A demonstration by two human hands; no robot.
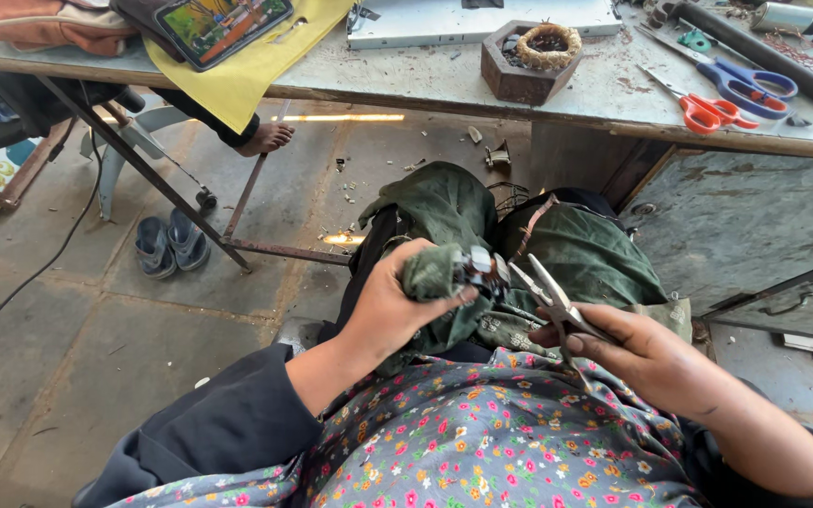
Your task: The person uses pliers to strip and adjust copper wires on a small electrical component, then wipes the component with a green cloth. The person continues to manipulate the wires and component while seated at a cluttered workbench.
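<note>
Concrete floor [96,329], left hand [397,301] gripping cloth-wrapped part [477,270], right hand [642,353] holding pliers [549,296] beside it

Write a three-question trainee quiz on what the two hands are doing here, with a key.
1. True or false: the left hand grips a small dark metal part through green cloth.
2. What does the right hand hold? A) orange scissors B) pliers C) a phone
3. Fill in: the pliers' tips point toward the ____ hand.

Key: 1 true. 2 B; the orange scissors lie on the workbench. 3 left.
</note>
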